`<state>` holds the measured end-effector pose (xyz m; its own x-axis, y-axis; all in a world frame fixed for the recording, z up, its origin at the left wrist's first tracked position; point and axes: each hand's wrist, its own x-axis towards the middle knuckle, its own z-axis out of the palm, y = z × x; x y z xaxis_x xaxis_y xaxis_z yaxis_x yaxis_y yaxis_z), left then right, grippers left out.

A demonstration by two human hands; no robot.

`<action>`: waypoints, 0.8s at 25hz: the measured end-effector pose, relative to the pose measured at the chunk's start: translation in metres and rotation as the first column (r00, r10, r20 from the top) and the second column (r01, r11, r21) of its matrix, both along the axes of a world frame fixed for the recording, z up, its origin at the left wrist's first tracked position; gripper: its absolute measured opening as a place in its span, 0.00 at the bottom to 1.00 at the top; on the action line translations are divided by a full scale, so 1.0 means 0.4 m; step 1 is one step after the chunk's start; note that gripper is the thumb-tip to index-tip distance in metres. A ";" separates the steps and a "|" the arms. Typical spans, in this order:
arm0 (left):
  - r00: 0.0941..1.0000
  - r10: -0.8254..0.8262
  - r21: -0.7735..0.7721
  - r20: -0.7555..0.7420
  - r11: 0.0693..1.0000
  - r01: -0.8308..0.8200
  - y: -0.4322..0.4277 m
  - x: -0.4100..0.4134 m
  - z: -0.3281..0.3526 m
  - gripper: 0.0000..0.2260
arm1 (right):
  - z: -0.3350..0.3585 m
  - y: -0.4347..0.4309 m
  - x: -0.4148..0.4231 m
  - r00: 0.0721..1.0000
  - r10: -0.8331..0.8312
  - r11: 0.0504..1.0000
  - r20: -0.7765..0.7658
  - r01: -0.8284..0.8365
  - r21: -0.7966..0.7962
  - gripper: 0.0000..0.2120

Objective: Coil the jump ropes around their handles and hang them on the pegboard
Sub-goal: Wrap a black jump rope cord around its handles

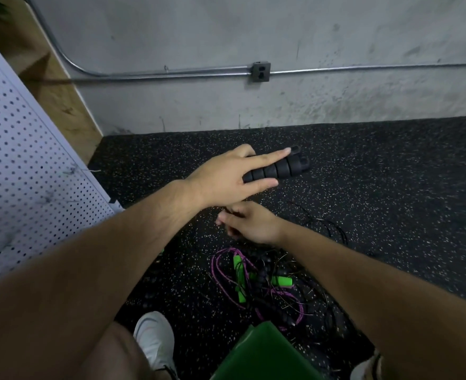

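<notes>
Speckled black rubber flooring point(391, 174) is running up to a grey concrete wall point(308, 37). Held over it, the pair of black handles point(284, 167) is lying side by side in the left hand point(223, 179), which is gripping them with the thumb underneath and the index finger lying straight along the top. Just below it, the right hand point(251, 224) is hovering with its fingers bunched and curled. It is probably working the thin black cord point(333, 226), but blur is hiding whether it is actually pinching it, so I cannot tell. The cord is trailing loose in loops on the floor to the right. The step in hand is looking like the start of the coiling. It is calling for the left hand to be clamping both handles together as one bundle while the right is feeding cord in snug, even turns, drawing out slack so the wire is not kinking or springing off. Nearer the person, a tangle of other ropes point(267, 286) with green handles point(238, 278) and purple cord point(221, 272) is waiting on the floor, beside a green bin point(264, 355) and a white shoe point(155, 335). The white pegboard point(20, 160) is leaning in at the left, well apart from the handles. A metal conduit point(171, 71) is crossing the wall to a grey outlet box point(260, 71).
</notes>
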<state>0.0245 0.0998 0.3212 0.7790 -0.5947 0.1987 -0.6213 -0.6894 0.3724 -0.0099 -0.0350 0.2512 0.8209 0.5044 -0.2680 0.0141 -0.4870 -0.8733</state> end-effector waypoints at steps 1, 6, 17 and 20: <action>1.000 -0.014 0.028 0.009 1.000 0.014 0.009 -0.002 -0.001 0.26 | 0.012 -0.039 0.006 1.000 -0.005 0.999 0.009 0.005 -0.050 0.13; 0.986 -0.148 0.274 0.083 0.954 0.120 0.043 -0.019 -0.012 0.26 | 0.101 -0.254 0.022 0.998 -0.049 0.965 0.049 0.059 -0.254 0.07; 0.897 -0.273 0.456 0.348 0.885 0.093 -0.001 -0.023 -0.047 0.31 | 0.184 -0.298 -0.054 0.890 -0.252 0.886 0.380 0.370 -0.279 0.17; 0.906 -0.257 0.446 0.335 0.891 0.088 -0.025 -0.019 -0.054 0.33 | 0.190 -0.299 -0.062 0.826 -0.183 0.836 0.533 0.416 -0.357 0.15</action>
